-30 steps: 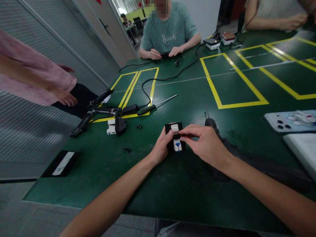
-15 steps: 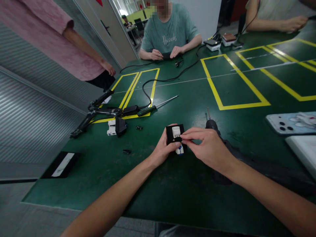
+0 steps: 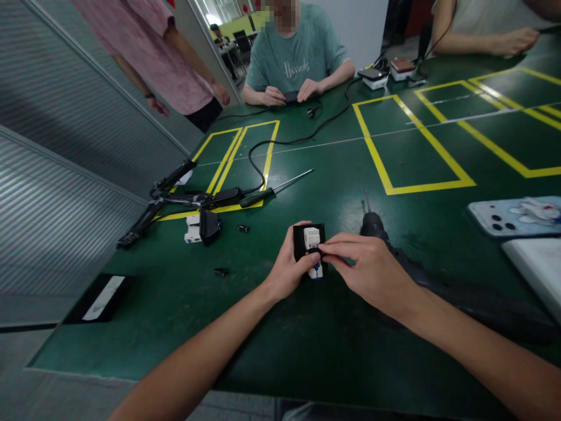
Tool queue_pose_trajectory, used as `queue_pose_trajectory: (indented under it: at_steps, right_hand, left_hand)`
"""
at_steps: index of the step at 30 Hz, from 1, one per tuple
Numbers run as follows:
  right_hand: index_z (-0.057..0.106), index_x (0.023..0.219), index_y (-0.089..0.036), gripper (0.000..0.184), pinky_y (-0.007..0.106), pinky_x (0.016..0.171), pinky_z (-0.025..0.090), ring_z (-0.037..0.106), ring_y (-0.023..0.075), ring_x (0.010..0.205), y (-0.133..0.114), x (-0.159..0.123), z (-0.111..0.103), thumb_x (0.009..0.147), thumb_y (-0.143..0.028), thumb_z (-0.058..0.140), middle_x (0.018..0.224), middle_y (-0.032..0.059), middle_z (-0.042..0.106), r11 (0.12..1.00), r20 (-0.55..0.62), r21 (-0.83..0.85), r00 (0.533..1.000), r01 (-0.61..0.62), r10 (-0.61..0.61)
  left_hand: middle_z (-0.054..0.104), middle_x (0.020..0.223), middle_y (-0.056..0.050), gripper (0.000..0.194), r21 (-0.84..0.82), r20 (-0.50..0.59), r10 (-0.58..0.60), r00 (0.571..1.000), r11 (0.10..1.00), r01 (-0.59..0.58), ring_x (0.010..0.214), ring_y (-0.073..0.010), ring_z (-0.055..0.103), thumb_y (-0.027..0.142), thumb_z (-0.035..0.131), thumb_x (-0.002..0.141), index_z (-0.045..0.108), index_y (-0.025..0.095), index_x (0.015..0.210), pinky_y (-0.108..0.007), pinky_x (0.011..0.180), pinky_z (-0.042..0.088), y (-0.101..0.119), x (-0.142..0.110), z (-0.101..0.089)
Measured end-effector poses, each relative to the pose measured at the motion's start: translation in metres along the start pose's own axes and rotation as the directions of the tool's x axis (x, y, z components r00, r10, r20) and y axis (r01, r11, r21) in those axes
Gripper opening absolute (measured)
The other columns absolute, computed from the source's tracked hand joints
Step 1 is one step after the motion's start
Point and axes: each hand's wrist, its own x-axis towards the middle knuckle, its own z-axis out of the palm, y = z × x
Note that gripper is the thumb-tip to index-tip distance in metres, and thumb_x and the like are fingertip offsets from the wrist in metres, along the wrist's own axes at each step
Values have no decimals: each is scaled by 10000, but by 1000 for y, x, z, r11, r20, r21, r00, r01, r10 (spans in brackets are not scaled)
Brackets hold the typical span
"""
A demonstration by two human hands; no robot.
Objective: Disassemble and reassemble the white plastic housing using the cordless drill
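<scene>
My left hand (image 3: 287, 266) is closed round a small black plate (image 3: 299, 237) with a white block (image 3: 312, 237) on its face. A second white piece with blue marks (image 3: 315, 270) shows below my left thumb. From the right, my right hand (image 3: 366, 263) pinches at the lower edge of the white block; whatever lies between its fingertips is too small to make out. A power drill (image 3: 373, 225) with a thin bit lies just beyond and beside my right hand, partly hidden by my forearm.
Left on the green table (image 3: 175, 327) are a screwdriver (image 3: 256, 197), a black folding stand (image 3: 179, 202), a black-and-white part (image 3: 202, 227), small black pieces (image 3: 221, 272) and a black sheet (image 3: 100, 298). A phone (image 3: 517, 216) lies right. A co-worker (image 3: 298, 58) sits opposite.
My hands keep nearly the same hold on the plate, which is turned slightly. The person in pink at the left has moved to the right. The view has shifted a little.
</scene>
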Motion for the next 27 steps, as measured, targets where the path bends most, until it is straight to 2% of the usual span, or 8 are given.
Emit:
queue_pose_trajectory:
  at_steps: [3, 5, 8, 11, 15, 19, 23, 27]
  right_hand:
    - [537, 1273, -147, 403, 301, 920, 441, 538, 163, 981, -4, -3, -14, 887, -65, 618, 1126, 22, 557, 979, 28, -190, 996, -72, 79]
    - [442, 1354, -150, 458, 365, 949, 440, 516, 201, 1021, -7, -16, -32, 911, -147, 556, 1219, 44, 504, 909, 38, -401, 989, -114, 141]
    - [349, 1407, -125, 523, 488, 911, 460, 473, 274, 1086, -8, -58, -59, 889, -193, 351, 1267, 120, 448, 733, 122, -679, 979, -36, 162]
    - [254, 1437, -100, 645, 482, 852, 512, 471, 296, 1114, -3, -106, -73, 804, -186, 340, 1292, 168, 421, 611, 126, -792, 979, 1, 162]
    - [167, 1439, -62, 663, 525, 833, 486, 491, 332, 1035, 5, -131, -67, 809, -141, 359, 1180, 214, 462, 514, 140, -858, 961, -3, 238]
    - [102, 1459, -53, 721, 481, 725, 482, 507, 300, 846, 9, -109, -54, 816, -121, 422, 1007, 155, 502, 471, 118, -877, 908, -94, 402]
    - [339, 1355, -23, 654, 463, 732, 487, 540, 297, 814, 4, -89, -50, 740, -133, 533, 938, 137, 533, 465, 58, -860, 865, -211, 499]
    - [521, 1137, -254, 344, 368, 570, 507, 603, 242, 701, -5, -102, -56, 794, -265, 556, 874, 18, 606, 597, -43, -681, 837, -425, 546]
  left_hand:
    - [532, 952, -26, 572, -12, -85, -2, 996, 1000, 1, 810, -160, 522, 312, 659, 727, 406, 212, 1230, -266, 708, 458, -3, 7, -8]
    - [534, 939, -20, 558, -21, -126, -12, 992, 1000, 9, 777, -154, 527, 310, 650, 725, 410, 221, 1220, -273, 689, 469, -4, 11, -12]
    - [532, 924, -12, 549, -8, -140, -10, 990, 1000, 9, 774, -152, 530, 288, 655, 714, 419, 224, 1206, -275, 688, 476, -3, 14, -14]
    - [532, 932, -12, 561, -5, -103, -18, 994, 1000, 18, 796, -152, 531, 272, 658, 715, 413, 225, 1218, -269, 695, 476, -3, 14, -13]
    - [529, 945, -15, 554, -30, -80, -38, 996, 999, 36, 800, -148, 529, 261, 651, 726, 413, 227, 1225, -265, 694, 478, -5, 14, -12]
    - [532, 947, -15, 550, -70, -85, -56, 995, 996, 50, 786, -149, 537, 267, 640, 734, 408, 233, 1231, -280, 701, 487, -7, 15, -13]
    - [538, 939, -21, 563, -58, -99, -74, 992, 996, 69, 787, -161, 545, 283, 643, 722, 410, 229, 1231, -294, 701, 491, -6, 14, -11]
    - [536, 913, -15, 564, -64, -107, -78, 991, 995, 71, 766, -157, 535, 293, 646, 713, 414, 233, 1224, -283, 670, 492, -4, 13, -9]
